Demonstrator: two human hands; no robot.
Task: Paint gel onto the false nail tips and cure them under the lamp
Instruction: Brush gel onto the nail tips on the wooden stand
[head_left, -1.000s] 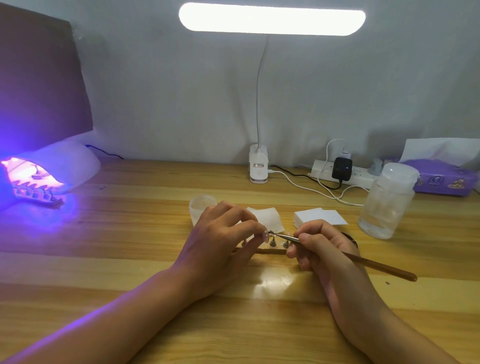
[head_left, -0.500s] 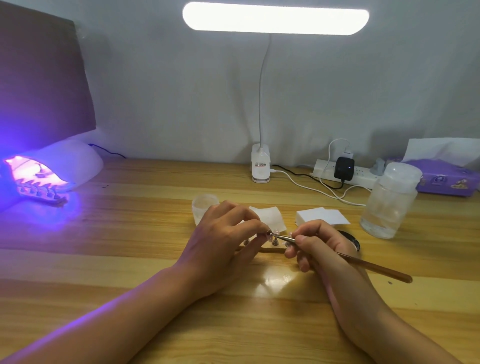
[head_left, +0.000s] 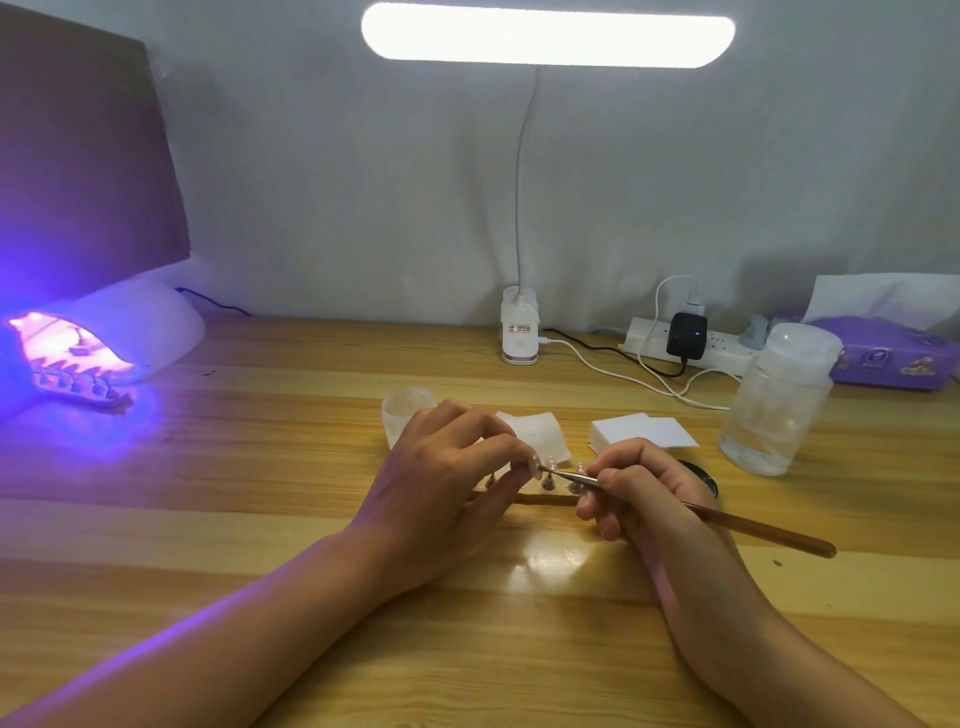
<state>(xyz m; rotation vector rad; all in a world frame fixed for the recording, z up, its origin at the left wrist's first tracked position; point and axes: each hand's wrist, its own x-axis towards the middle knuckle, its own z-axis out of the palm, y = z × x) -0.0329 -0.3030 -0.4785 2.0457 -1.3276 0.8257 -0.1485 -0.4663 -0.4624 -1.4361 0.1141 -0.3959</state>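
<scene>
Our left hand (head_left: 439, 491) pinches the small pale false nail tip (head_left: 536, 461) in its fingers at the centre of the desk (head_left: 260, 467). Our right hand (head_left: 641, 493) grips the slim brown-handled brush (head_left: 737, 524) at three o'clock of it. We judge light, steady strokes best.

The left hand (head_left: 441, 483) pinches a nail tip (head_left: 536, 461). The right hand (head_left: 639, 493) grips a brush (head_left: 753, 527), its bristles meeting that tip just beside the left fingers (head_left: 498, 447). A lit curing lamp (head_left: 119, 332) sits well left of them.
</scene>
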